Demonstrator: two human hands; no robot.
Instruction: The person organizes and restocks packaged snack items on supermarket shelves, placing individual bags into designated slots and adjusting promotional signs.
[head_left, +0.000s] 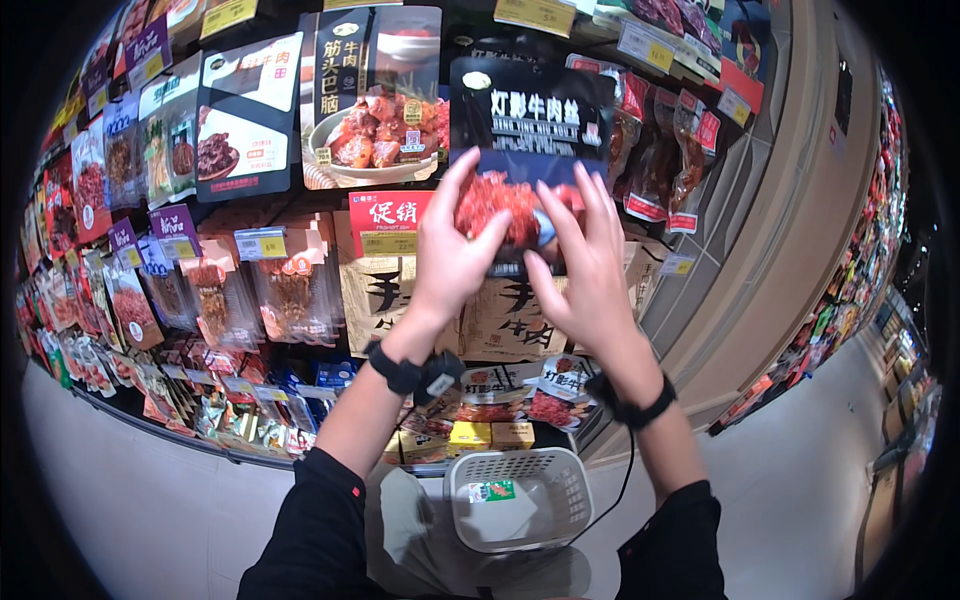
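A black pouch (529, 101) with a picture of shredded red beef hangs upright at the rack, facing me. My left hand (456, 238) is at its lower left edge, the index finger and thumb in front of the printed picture. Its other fingers are hidden, so a grip cannot be made out. Over the lower right of the pouch, my right hand (589, 262) has its fingers and thumb spread in front. Part of a similar black pouch (499, 49) shows behind the top. To the left hangs a large pouch (371, 97) picturing meat in a bowl.
Tan packets (514, 322) hang below the hands, near a red promotion sign (390, 214). Vacuum-packed meats (652, 150) hang to the right. A light plastic basket (517, 540) with a small green packet (493, 491) stands on the floor by my legs. A black cable (628, 480) trails from my right wrist.
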